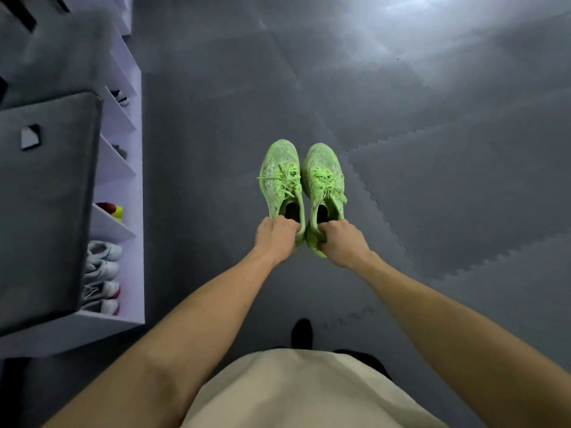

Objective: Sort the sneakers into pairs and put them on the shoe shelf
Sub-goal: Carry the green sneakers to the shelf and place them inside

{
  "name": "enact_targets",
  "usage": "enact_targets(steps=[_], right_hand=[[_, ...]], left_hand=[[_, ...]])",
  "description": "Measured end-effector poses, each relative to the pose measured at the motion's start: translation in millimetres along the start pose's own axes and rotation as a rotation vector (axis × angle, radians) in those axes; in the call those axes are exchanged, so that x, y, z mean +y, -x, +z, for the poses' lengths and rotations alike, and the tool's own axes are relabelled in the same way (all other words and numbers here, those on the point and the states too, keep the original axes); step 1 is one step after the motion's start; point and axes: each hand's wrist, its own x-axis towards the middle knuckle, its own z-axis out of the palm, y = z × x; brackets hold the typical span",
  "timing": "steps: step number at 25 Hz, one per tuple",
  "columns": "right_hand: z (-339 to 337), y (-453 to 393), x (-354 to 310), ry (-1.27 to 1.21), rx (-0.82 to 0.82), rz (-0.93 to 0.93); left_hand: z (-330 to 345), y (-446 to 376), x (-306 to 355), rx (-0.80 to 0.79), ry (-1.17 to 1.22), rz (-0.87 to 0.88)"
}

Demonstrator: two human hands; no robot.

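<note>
Two neon green sneakers are held side by side above the grey floor, toes pointing away from me. My left hand [276, 238] grips the heel of the left green sneaker [281, 177]. My right hand [343, 242] grips the heel of the right green sneaker [324, 180]. The white shoe shelf [136, 168] stands at the left, seen from above. Its compartments hold white sneakers [103, 267] at the near end, a red and yellow shoe [112, 210] in the middle, and darker shoes farther back.
A dark grey cushioned top [46, 199] covers the shelf unit at the left. Grey interlocking foam mats [432, 149] cover the floor. My dark foot [302, 333] shows below my hands, beside my beige shirt.
</note>
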Motion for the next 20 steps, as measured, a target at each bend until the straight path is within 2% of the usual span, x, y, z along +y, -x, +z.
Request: enact_targets(steps=[6, 15, 20], right_hand=[[-71.6, -149.5, 33.0, 0.015, 0.016, -0.02], [-182.0, -393.9, 122.4, 0.07, 0.007, -0.105], [-231.4, -502.0, 141.2, 0.078, -0.02, -0.146]], left_hand=[[-54.2, -157.9, -10.1, 0.02, 0.012, -0.033], [-117.1, -416.2, 4.6, 0.068, 0.055, -0.124], [-153.8, -518.7, -4.8, 0.082, 0.079, -0.158]])
